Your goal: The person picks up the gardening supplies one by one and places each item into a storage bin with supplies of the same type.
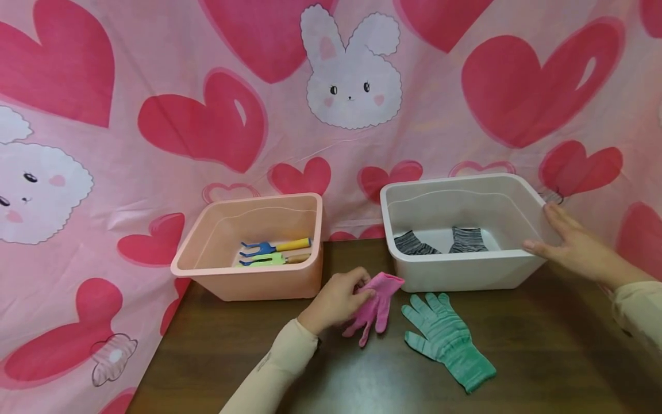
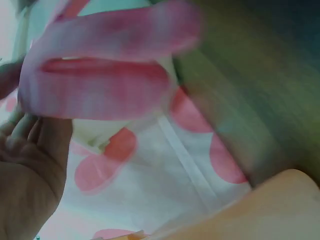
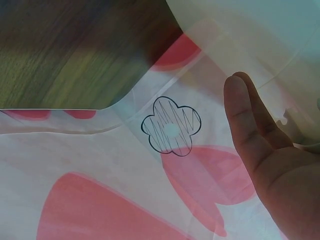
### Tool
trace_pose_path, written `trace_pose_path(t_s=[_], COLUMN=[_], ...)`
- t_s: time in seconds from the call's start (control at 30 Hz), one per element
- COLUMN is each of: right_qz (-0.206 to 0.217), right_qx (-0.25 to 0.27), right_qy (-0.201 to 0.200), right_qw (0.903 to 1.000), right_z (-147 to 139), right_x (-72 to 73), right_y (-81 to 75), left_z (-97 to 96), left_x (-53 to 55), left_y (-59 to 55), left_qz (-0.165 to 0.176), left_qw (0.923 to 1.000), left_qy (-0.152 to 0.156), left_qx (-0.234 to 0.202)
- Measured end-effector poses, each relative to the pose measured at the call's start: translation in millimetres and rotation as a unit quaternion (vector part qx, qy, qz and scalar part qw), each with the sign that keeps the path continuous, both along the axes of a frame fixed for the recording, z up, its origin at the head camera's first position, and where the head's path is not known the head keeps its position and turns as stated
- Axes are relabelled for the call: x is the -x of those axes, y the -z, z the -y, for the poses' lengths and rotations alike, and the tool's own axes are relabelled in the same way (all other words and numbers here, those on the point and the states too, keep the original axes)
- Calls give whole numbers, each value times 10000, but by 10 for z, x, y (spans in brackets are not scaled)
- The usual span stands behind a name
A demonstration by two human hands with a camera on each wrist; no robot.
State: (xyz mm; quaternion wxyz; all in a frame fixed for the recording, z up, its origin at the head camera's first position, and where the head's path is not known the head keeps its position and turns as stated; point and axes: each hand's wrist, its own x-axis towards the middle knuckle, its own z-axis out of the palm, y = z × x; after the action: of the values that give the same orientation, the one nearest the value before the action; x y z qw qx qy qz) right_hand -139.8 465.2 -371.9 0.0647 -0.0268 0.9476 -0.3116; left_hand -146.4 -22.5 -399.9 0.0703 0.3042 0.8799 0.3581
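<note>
A pink glove [image 1: 373, 305] hangs from my left hand [image 1: 338, 299], which pinches it between thumb and fingers just above the table. In the left wrist view the pink glove [image 2: 100, 90] fills the upper left, its fingers blurred. My right hand [image 1: 574, 244] rests against the right side of a white bin [image 1: 465, 270], fingers extended and thumb at the front rim. Inside that bin lie two dark grey striped knit pieces [image 1: 468, 240]. A green glove [image 1: 449, 339] lies flat on the table in front of the white bin, fingers pointing toward it.
A peach bin [image 1: 269, 284] stands at the left, holding a blue fork with a yellow handle [image 1: 279, 247] and a green fork [image 1: 271, 259]. Both bins sit on a dark wooden table [image 1: 362, 379]. Behind hangs a pink cloth [image 1: 357, 144] with hearts and rabbits.
</note>
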Motion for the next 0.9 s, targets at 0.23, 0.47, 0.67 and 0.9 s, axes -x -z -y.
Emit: trace_pose_path(t_s=[0.23,0.47,0.67,0.9], right_qz=[15,-44,-67,-4], right_qx=[21,-6,18,38], right_qy=[17,31,9,26], right_qw=[10000,10000,10000,10000], right_z=[8,12,6,6], right_x=[4,10,5,16], right_y=[-2,4,4,-1], left_z=[-95,-222,-384,-578], left_x=[139,251,323,350], left_y=[-96,-181,-196,-328], left_qz=[-89,-67,232,248], left_qw=[9619,8840,8464,8296], left_qy=[-1410,-2333,-2328,-2237], left_qx=[-2339,-4052,-4784,-5110])
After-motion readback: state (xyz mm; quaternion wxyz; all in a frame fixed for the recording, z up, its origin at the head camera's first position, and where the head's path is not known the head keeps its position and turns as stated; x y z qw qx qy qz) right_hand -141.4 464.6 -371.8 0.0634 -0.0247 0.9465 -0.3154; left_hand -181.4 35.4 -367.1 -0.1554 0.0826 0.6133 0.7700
